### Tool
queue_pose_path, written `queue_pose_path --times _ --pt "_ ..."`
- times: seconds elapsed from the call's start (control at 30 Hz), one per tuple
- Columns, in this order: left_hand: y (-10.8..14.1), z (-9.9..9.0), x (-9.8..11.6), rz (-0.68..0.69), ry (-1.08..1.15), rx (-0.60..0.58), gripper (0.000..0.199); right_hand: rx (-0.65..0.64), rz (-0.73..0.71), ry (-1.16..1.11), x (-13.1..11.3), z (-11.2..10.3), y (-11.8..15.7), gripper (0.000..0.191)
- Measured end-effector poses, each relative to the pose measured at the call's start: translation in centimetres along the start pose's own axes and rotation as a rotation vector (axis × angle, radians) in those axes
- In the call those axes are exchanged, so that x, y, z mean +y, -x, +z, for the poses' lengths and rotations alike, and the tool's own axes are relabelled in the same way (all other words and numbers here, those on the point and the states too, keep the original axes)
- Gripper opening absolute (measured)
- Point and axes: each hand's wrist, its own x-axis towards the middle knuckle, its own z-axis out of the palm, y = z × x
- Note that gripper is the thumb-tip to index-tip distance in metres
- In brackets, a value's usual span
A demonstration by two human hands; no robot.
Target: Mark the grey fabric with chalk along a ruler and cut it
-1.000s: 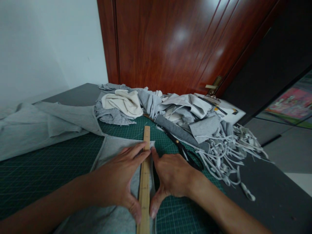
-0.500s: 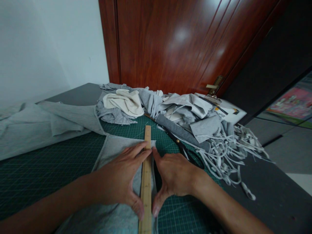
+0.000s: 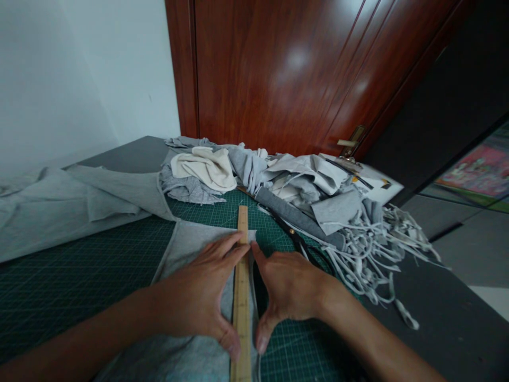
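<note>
Hands frame a wooden ruler (image 3: pixel 242 286) that we keep lying lengthwise on a grey fabric piece (image 3: pixel 191 249) spread over the green cutting mat (image 3: pixel 79 270) on the tabletop (image 3: pixel 445 323). Our left hand (image 3: pixel 199 297) lies open and flat on the fabric, fingertips and thumb touching the ruler's left edge. Our right hand (image 3: pixel 288 286) lies open against its right edge. Scissors (image 3: pixel 302 246) lie just beside the right hand, near a pile of fabric scraps (image 3: pixel 310 185)
</note>
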Motion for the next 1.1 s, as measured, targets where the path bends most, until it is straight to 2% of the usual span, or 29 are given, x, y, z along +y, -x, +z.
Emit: queue_pose_path --times 0.13,0.47,0.9,1.1 --pt "0.10 0.25 -0.03 0.006 -0.020 0.015 0.147 0.002 0.009 -0.010 0.27 0.32 -0.01 0.156" --pt "-0.04 0.19 0.07 -0.019 -0.019 -0.014 0.147 0.013 0.000 -0.013 0.57 0.64 -0.04 0.153" --pt "-0.06 -0.06 0.52 -0.038 -0.040 -0.042 0.151 0.030 0.021 -0.016 0.36 0.72 0.01 0.159" --pt "-0.03 0.14 0.54 -0.070 -0.059 -0.051 0.144 0.021 0.025 -0.034 0.16 0.53 0.07 0.160"
